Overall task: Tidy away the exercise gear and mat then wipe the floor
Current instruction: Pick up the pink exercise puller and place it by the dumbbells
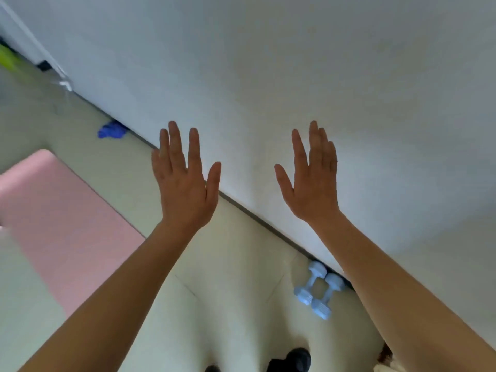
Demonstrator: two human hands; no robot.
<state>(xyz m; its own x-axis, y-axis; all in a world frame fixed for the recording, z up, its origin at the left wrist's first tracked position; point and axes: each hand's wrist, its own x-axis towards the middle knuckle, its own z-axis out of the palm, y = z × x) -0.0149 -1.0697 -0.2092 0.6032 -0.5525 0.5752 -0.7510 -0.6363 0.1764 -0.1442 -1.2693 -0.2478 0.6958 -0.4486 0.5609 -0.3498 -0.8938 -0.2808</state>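
My left hand (183, 181) and my right hand (311, 181) are raised in front of me, fingers spread, holding nothing. A pink exercise mat (61, 218) lies flat on the pale floor at the left, below my left forearm. Two light blue dumbbells (318, 289) lie side by side on the floor against the white wall, just left of my right forearm. A crumpled blue cloth (111, 130) sits on the floor at the wall's foot, further back on the left.
The white wall (295, 76) fills the upper right, its base running diagonally across the view. A green object (6, 59) shows at the far left edge. Dark footwear (292, 361) is at the bottom centre. Pale floor (228, 304) stretches between mat and dumbbells.
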